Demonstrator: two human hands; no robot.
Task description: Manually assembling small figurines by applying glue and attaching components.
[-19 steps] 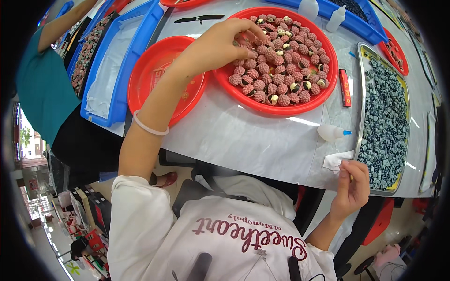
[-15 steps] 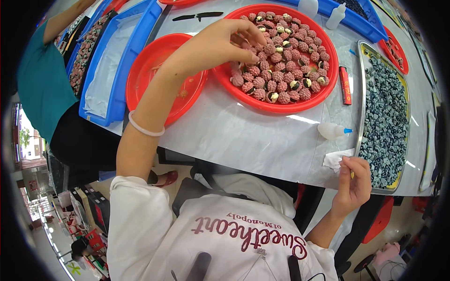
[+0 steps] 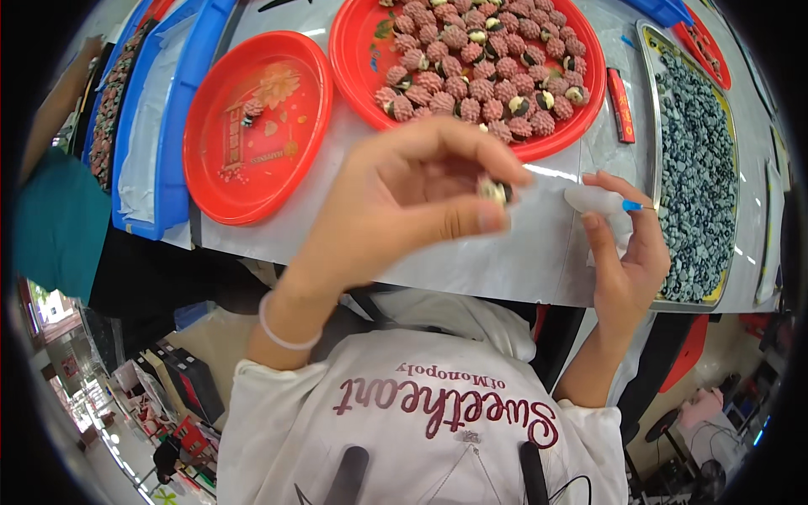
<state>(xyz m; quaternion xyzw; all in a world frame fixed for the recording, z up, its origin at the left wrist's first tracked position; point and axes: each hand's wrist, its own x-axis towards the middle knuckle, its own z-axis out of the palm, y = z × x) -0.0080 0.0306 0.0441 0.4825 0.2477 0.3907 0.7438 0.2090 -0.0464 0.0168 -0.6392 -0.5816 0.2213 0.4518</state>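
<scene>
My left hand pinches a small shell-like piece between thumb and fingertips, above the table's near part. Cream and black show on its exposed side; the fingers hide much of it. At the right, my right hand has its thumb and fingers on either side of a white squeeze bottle with a blue needle tip. Beyond my left hand, a round red tray bears many ribbed pink pieces, several with cream and black filling. Another red tray at the left holds a small pink-and-dark piece.
A metal tray of dark blue-green pieces stands at the right, with a narrow red box beside it. Long blue bins line the left. White paper lies by my right hand. A co-worker in teal is at the left.
My left hand has come back from the pink pieces toward me, with one piece in its fingers. My right hand has reached forward to the squeeze bottle. The view has shifted.
</scene>
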